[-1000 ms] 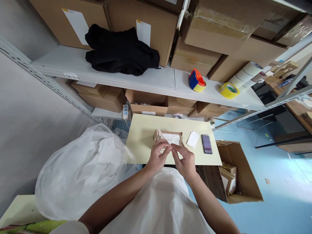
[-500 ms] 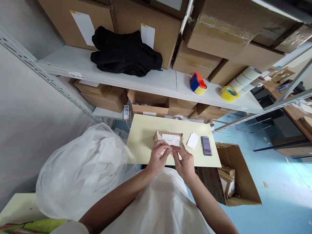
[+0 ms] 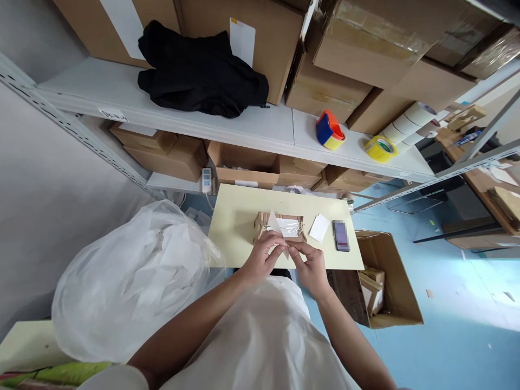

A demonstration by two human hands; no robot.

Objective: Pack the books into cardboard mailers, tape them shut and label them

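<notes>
My left hand [image 3: 264,255] pinches a thin pale paper label [image 3: 273,221], which stands up at an angle above the fingers. At the label's lower edge, my right hand [image 3: 311,265] is closed in a pinch, its fingertips nearly meeting those of the left. Just beyond both hands, a small brown cardboard box [image 3: 260,221] lies on the pale yellow table [image 3: 233,216]. Clear tape and a white label [image 3: 289,227] cover its top. To the right of the box are a stack of white labels [image 3: 319,228] and a phone [image 3: 340,236] with a blurred screen.
A big clear plastic bag [image 3: 134,281] of white paper bulges at the left. An open carton [image 3: 400,281] with small boxes stands on the floor at right. The shelf [image 3: 280,127] behind holds black cloth [image 3: 203,70], a tape dispenser [image 3: 330,130] and yellow tape [image 3: 381,148].
The label between my hands has turned more upright, and its tip now rises higher over the box. My fingertips have drawn slightly apart. The whole view has shifted a little.
</notes>
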